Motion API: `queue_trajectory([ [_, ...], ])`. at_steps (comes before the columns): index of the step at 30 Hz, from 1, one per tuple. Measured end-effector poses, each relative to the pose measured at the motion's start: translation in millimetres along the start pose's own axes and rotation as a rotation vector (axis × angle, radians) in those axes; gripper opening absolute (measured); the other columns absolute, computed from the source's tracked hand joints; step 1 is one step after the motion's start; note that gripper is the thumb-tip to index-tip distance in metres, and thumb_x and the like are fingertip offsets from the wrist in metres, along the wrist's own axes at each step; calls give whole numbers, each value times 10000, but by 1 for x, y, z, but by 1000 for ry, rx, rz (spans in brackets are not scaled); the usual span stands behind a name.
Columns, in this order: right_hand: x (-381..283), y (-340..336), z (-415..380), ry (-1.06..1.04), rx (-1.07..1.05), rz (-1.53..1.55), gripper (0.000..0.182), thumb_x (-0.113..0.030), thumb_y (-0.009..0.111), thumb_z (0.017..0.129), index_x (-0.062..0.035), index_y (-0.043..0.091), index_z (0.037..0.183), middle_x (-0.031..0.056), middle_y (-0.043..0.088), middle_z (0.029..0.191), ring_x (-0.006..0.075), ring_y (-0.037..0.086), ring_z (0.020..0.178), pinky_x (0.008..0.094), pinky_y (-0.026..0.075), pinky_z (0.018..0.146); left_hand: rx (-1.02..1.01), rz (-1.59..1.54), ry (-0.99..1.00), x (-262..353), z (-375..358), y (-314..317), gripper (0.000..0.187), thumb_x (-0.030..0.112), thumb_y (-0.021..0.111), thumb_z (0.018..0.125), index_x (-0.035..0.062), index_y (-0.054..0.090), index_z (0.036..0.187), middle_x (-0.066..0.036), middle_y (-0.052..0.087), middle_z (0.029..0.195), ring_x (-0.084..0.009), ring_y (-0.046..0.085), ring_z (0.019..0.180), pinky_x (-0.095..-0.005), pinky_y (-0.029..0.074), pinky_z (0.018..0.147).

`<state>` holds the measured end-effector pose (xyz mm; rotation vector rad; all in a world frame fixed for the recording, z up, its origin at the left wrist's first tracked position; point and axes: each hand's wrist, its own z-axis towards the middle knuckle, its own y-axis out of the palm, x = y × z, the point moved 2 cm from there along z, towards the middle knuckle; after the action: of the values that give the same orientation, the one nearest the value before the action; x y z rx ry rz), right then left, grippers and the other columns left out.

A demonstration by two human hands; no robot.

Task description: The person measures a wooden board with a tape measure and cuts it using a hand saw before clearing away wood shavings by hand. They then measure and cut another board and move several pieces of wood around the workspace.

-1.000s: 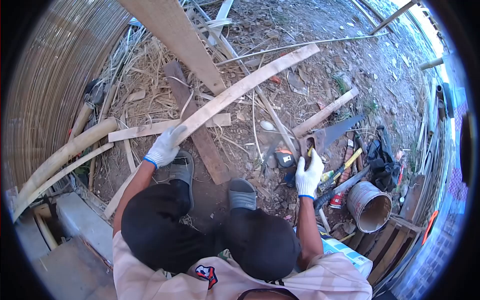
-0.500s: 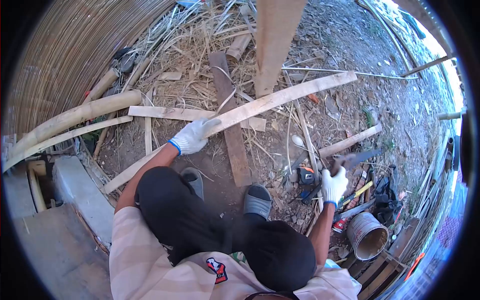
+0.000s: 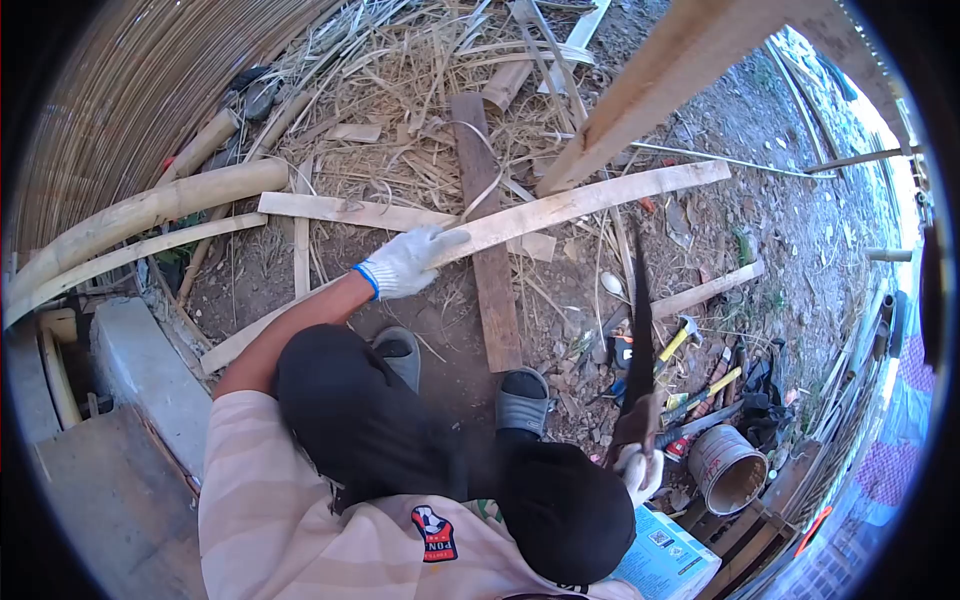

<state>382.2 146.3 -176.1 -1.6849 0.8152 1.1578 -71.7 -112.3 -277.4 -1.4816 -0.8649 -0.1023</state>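
Note:
My left hand (image 3: 405, 262), in a white knitted glove with a blue cuff, is closed around a long pale wooden board (image 3: 590, 207) that slants across in front of my knees. My right hand (image 3: 642, 473), also gloved, grips the handle of a handsaw (image 3: 642, 340) beside my right knee. The dark, tapering blade points away from me, to the right of the board and apart from it. A brown plank (image 3: 493, 310) lies on the ground beneath the board, and another light strip (image 3: 345, 208) lies crosswise behind my left hand.
A wooden post (image 3: 650, 105) rises beyond the board. At right lie a hammer (image 3: 680, 340), a tape measure (image 3: 622, 350), a short wood piece (image 3: 710, 288) and a bucket (image 3: 728, 470). A blue-white box (image 3: 665, 555) sits near my right knee; bamboo poles (image 3: 160, 205) lie left.
My right hand has drawn back toward my knee, and the saw has swung from pointing right to pointing away from me. My left hand keeps its hold on the board.

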Motion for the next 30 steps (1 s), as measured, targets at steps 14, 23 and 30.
queue_trajectory([
  [14, 7, 189, 42, -308, -705, 43, 120, -60, 632, 957, 28, 692, 1011, 69, 538, 790, 143, 534, 693, 306, 433, 640, 21, 1, -26, 3, -1, 4, 805, -5, 664, 843, 184, 421, 1587, -293, 555, 1411, -498, 579, 1268, -545, 490, 1079],
  [23, 23, 233, 31, -409, -673, 6, 141, -135, 681, 971, -13, 643, 911, 132, 529, 778, 295, 550, 651, 397, 437, 622, -4, 11, -5, 5, 0, 1, 827, 20, 672, 847, 211, 394, 1602, -287, 591, 1315, -503, 598, 1224, -558, 502, 1044],
  [30, 30, 233, 29, -343, -732, 13, 151, -147, 665, 975, -8, 633, 925, 138, 523, 785, 316, 560, 663, 405, 444, 630, -30, 30, -39, 7, 1, 0, 841, 24, 690, 853, 191, 377, 1616, -294, 563, 1393, -500, 574, 1281, -553, 486, 1087],
])
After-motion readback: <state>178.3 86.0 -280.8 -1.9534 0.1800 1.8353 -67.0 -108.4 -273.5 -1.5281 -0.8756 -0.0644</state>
